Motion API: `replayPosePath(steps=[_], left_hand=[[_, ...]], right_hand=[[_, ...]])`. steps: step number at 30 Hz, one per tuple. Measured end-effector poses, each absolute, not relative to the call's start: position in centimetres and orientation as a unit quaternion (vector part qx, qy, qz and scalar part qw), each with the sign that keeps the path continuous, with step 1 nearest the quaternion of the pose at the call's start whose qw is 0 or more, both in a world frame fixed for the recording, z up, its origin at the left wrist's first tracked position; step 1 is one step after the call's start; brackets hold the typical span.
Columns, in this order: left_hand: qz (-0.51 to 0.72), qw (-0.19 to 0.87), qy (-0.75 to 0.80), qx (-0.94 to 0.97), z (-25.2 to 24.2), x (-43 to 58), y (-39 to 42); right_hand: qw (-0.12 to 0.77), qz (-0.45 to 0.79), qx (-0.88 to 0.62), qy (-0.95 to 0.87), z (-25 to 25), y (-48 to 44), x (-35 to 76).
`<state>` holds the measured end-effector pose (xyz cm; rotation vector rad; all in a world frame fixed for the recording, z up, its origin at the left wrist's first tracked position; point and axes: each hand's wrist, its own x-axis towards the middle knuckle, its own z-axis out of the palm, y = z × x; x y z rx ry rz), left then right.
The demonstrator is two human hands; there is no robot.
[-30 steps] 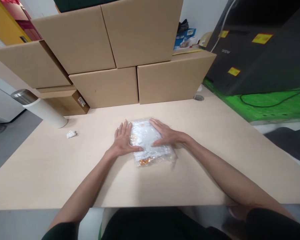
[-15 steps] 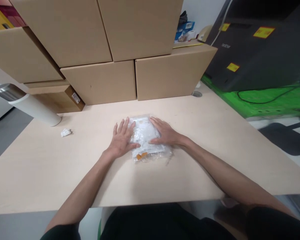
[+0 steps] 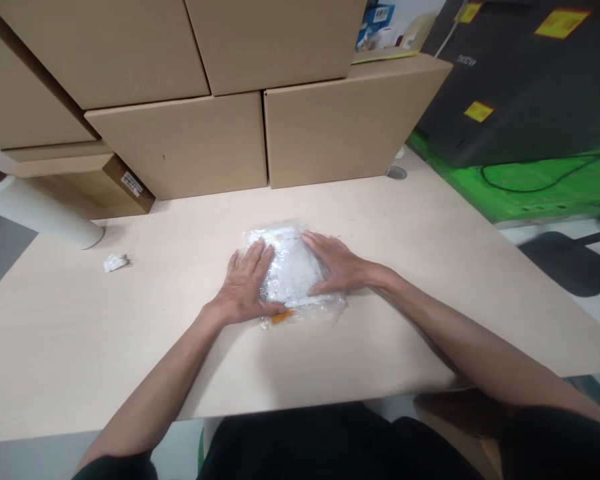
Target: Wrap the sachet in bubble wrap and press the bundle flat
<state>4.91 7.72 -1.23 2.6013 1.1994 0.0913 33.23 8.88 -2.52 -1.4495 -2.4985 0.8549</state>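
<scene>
A flat white packet in clear plastic wrap (image 3: 293, 270) lies on the table in front of me, with an orange patch showing at its near edge. My left hand (image 3: 243, 283) rests on its left side, fingers spread and thumb reaching over the near edge. On the right side lies my right hand (image 3: 337, 265), its fingers and thumb stretched apart over the wrap. Both palms face down and neither hand grips the packet. Loose clear plastic sticks out past the far and near edges.
Stacked cardboard boxes (image 3: 180, 147) line the back of the pale wooden table (image 3: 380, 347). At the left are a white bottle (image 3: 45, 213) and a crumpled white scrap (image 3: 116, 262). A dark machine (image 3: 520, 93) stands beyond the table's right edge on a green surface.
My left hand has shifted slightly toward me and further onto the packet, uncovering its far left corner. My right hand stays on its side. The camera view has tilted a little downward.
</scene>
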Motion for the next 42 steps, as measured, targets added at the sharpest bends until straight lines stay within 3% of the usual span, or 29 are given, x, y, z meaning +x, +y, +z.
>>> replayPosePath(steps=[15,19,30,42], left_hand=[[0.042,0.128,0.437,0.889,-0.2,4.5,8.5],[0.027,0.142,0.436,0.888,-0.4,4.1,9.1],[0.039,0.227,0.428,0.874,-0.7,3.7,10.1],[0.038,0.24,0.407,0.88,-1.2,3.3,10.3]], right_hand=[[0.055,0.195,-0.447,-0.871,-0.4,9.5,32.5],[0.025,0.22,-0.423,-0.879,-0.3,10.7,32.3],[0.097,0.255,-0.397,-0.876,-1.9,11.0,32.7],[0.078,0.281,-0.414,-0.862,-1.9,10.7,32.5]])
